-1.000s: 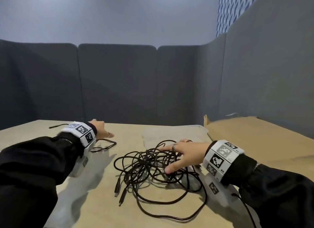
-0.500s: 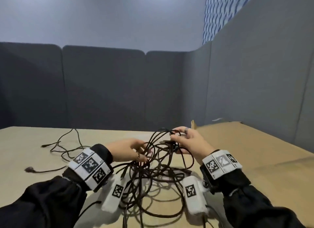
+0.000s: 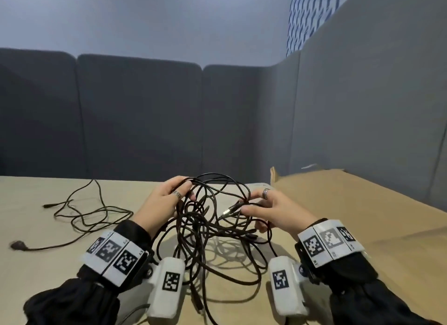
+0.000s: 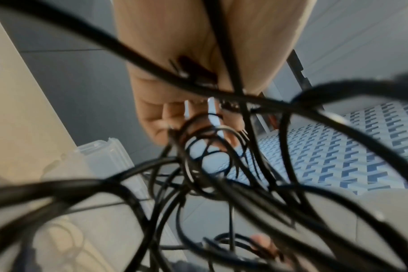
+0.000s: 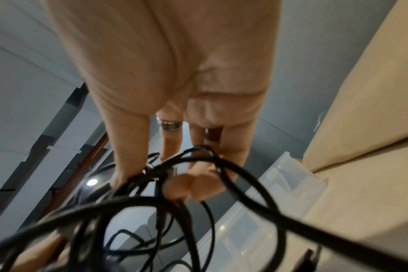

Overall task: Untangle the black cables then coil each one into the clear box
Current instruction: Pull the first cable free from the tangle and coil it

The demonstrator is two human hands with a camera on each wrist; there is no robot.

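A tangle of black cables (image 3: 208, 230) hangs between both hands above the beige table (image 3: 36, 228). My left hand (image 3: 169, 196) grips several loops at the top left of the tangle; its fingers (image 4: 165, 117) curl round the strands. My right hand (image 3: 263, 208) pinches a cable just behind a silver-tipped plug (image 3: 228, 211), and its fingers (image 5: 193, 180) close over strands. The clear box (image 3: 258, 186) sits behind the tangle, mostly hidden; its wall shows as clear box (image 4: 100, 158) and clear box (image 5: 280, 185) in the wrist views.
A separate black cable (image 3: 82, 213) lies loose on the table to the left, its plug (image 3: 18, 245) near the left edge. A brown cardboard sheet (image 3: 362, 215) covers the right side. Grey padded panels (image 3: 140, 116) wall in the table behind and to the right.
Both hands took hold of the tangle and raised it off the table. The left hand came in from the far left; the hands have since spread apart.
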